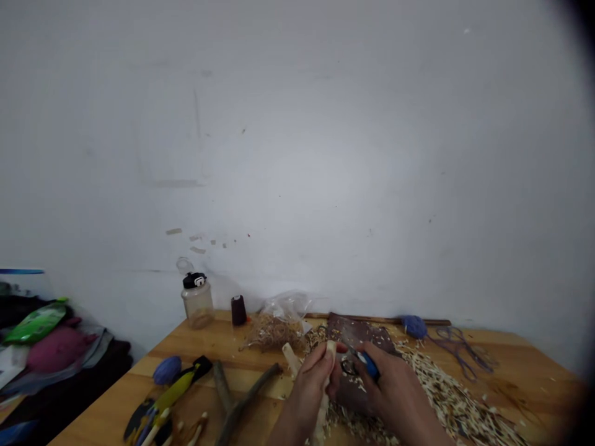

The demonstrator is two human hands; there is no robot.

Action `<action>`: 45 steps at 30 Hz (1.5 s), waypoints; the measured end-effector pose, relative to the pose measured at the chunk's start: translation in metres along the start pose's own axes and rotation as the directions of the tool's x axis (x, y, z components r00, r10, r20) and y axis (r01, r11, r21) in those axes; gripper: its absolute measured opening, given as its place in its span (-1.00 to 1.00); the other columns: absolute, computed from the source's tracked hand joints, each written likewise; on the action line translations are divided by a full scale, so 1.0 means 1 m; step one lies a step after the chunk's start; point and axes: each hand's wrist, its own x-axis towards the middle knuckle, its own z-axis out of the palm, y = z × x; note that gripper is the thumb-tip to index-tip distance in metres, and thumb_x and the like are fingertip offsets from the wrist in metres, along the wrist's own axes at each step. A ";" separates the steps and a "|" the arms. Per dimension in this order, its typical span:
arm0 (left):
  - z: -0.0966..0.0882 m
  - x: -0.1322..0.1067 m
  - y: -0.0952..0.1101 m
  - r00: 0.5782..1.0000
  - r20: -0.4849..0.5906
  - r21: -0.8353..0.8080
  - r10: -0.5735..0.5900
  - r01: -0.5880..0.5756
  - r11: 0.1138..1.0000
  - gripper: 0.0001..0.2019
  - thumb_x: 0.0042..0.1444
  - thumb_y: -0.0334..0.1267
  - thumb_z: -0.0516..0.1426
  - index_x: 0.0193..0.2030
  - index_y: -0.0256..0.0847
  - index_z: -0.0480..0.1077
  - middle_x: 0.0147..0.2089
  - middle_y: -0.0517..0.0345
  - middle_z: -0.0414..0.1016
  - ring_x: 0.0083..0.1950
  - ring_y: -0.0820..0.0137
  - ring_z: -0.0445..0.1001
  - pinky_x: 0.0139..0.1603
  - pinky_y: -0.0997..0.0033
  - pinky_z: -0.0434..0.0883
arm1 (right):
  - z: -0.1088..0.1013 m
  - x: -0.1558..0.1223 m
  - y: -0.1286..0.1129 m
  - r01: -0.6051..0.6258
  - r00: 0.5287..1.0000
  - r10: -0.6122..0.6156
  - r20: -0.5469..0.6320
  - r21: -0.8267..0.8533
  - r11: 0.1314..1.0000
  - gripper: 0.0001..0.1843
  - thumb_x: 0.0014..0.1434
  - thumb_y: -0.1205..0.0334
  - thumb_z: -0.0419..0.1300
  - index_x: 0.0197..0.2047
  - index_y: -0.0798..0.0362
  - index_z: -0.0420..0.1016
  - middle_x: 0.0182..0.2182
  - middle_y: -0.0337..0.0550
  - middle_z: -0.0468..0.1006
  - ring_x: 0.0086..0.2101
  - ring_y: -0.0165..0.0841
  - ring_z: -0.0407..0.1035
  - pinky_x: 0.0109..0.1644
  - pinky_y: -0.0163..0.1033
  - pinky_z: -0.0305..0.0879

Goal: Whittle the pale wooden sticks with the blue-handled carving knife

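Note:
My left hand (310,385) is closed around a pale, bark-free wooden stick (323,412), whose upper end pokes out past the thumb. Just left of these fingers another pale wooden end (290,359) shows; whether it belongs to the same piece I cannot tell. In my right hand (397,387) is a blue-handled knife (370,365), its grey blade blurred and pointing toward the stick. Both hands are close together above a dark brown mat (356,396) strewn with shavings. Curled wood shavings (441,387) lie thickly to the right.
A forked branch (237,406) with bark lies left of my hands, near a yellow-green tool (179,390) and a purple yarn ball (167,370). Behind stand a bottle (198,303), a dark thread spool (238,311) and a plastic bag (279,319). Blue-purple yarn (413,326) lies back right.

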 end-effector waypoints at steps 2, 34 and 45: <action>0.003 -0.005 0.006 1.000 0.009 0.082 0.000 0.000 0.997 -0.63 0.18 0.02 -0.04 -0.13 -0.24 0.34 -0.53 0.32 0.20 -0.52 0.51 0.17 -0.47 0.52 0.15 | -0.004 -0.001 -0.002 0.003 1.000 -0.003 -0.023 -0.012 1.000 -0.78 0.18 0.15 -0.01 -0.19 -0.09 0.42 -0.41 -0.24 0.58 -0.39 -0.32 0.46 -0.36 -0.35 0.18; 0.015 -0.023 0.026 0.983 -0.182 0.525 -0.035 0.127 0.842 -0.60 0.14 -0.09 -0.06 0.04 -0.21 0.34 0.13 0.00 0.39 0.16 0.16 0.26 0.17 0.25 0.13 | 0.009 -0.003 -0.019 0.090 0.996 -0.087 0.027 -0.396 0.914 -0.81 0.08 0.40 0.11 -0.24 -0.04 0.39 -0.34 -0.17 0.51 -0.33 -0.30 0.43 -0.33 -0.31 0.15; 0.020 -0.023 0.024 0.968 -0.238 0.493 -0.082 0.193 0.849 -0.54 0.09 -0.02 0.04 0.07 -0.21 0.30 0.13 -0.03 0.38 0.17 0.17 0.26 0.15 0.25 0.14 | 0.016 -0.002 -0.014 0.076 0.997 -0.068 0.034 -0.390 0.918 -0.72 0.08 0.49 0.04 -0.22 -0.04 0.41 -0.33 -0.15 0.52 -0.31 -0.30 0.44 -0.30 -0.31 0.17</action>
